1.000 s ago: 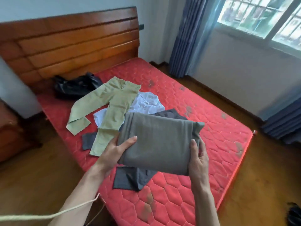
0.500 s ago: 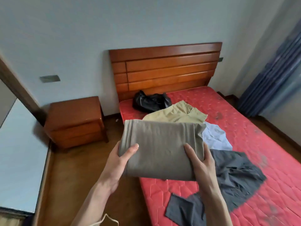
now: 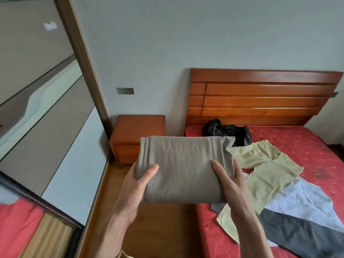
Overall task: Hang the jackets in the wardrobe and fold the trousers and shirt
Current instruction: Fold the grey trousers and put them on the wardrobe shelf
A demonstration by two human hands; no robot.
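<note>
Soft even daylight, wide-angle edge distortion

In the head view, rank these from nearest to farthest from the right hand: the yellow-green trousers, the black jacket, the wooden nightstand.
From the right hand, which grips the folded grey garment:
1. Yellow-green trousers, on the bed just right of the hand.
2. Black jacket, beyond them by the headboard.
3. Wooden nightstand, off the bed, on the left hand's side.

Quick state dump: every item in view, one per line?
Grey garment: folded, held off the bed.
Left hand: gripping its left edge.
Right hand: gripping its right edge.
Green trousers: unfolded on the bed.
Pale shirt: spread flat.
Dark garment: unfolded.
Black jacket: crumpled.
</note>
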